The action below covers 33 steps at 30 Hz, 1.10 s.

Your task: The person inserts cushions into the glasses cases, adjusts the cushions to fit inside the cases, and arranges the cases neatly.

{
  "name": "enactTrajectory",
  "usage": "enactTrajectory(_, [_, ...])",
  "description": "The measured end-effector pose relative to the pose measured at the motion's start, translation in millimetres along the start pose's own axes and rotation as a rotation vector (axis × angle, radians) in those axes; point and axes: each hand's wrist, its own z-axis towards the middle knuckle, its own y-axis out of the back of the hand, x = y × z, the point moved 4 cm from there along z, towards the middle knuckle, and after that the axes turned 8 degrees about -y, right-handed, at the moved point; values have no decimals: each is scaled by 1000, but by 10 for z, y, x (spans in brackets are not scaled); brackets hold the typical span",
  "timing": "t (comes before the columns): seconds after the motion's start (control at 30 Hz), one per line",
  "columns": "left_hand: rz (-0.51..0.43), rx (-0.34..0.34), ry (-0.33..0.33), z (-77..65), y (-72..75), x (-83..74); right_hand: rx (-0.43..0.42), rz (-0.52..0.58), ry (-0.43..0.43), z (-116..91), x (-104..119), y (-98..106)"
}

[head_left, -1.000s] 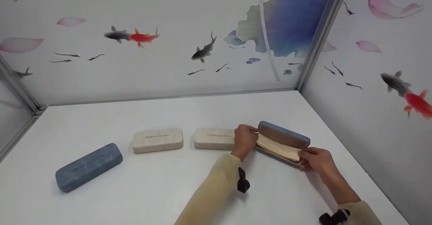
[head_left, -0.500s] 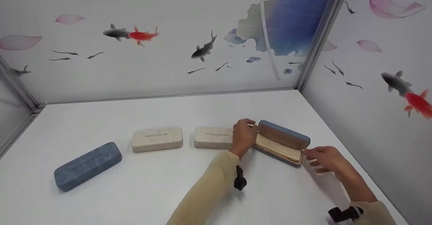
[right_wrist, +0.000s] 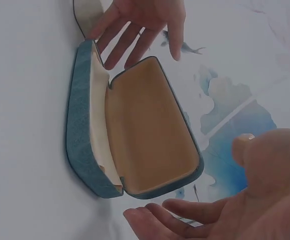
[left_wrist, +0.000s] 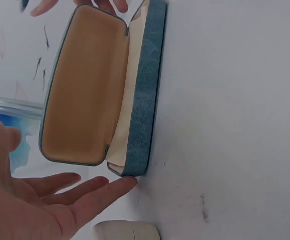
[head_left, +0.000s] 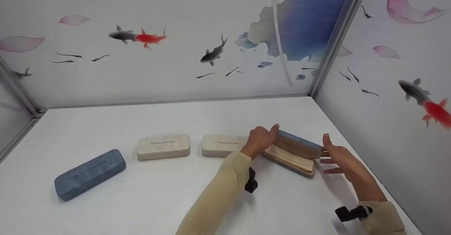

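A blue glasses case (head_left: 299,144) stands open on the right of the table, its brown-lined lid (right_wrist: 152,127) tipped up and back. Inside the base lies a folded cream cloth (head_left: 290,158). My left hand (head_left: 260,140) is at the case's left end, fingers extended, thumb raised; in the left wrist view a fingertip (left_wrist: 129,182) comes right to the base's corner. At the opposite end is my right hand (head_left: 341,159), its fingers spread and straight beside the lid, thumb up. Neither hand grips anything.
Left of the open case, a closed cream case (head_left: 222,145) is partly hidden behind my left hand. Another cream case (head_left: 163,147) lies further left, then a closed blue case (head_left: 90,174). Printed white walls (head_left: 169,76) border the table (head_left: 158,196) behind and at the right.
My right hand has let go of the cloth at the case's right end and opened beside the lid. My left hand's fingers have straightened at the left end, thumb now raised by the lid.
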Motion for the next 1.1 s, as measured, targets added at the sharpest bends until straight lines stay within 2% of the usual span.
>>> enactTrajectory(0.1, [30,26,1,3,-17,1,39,33,-5,38,-27,-52])
enactTrajectory(0.2, [29,35,36,5,-45,3,61,43,-8,59,-57,-89])
enactTrajectory(0.47, [62,-16,64,23,-68,22,100,82,-47,130,-72,-142])
enactTrajectory(0.6, [53,-24,73,18,-58,25,114,83,-29,146,-68,-149])
enactTrajectory(0.8, [4,31,112,-3,-48,-25,115,113,-18,154,-93,-141])
enactTrajectory(1.1, [20,99,131,3,-22,-79,117,204,-22,125,-80,-135])
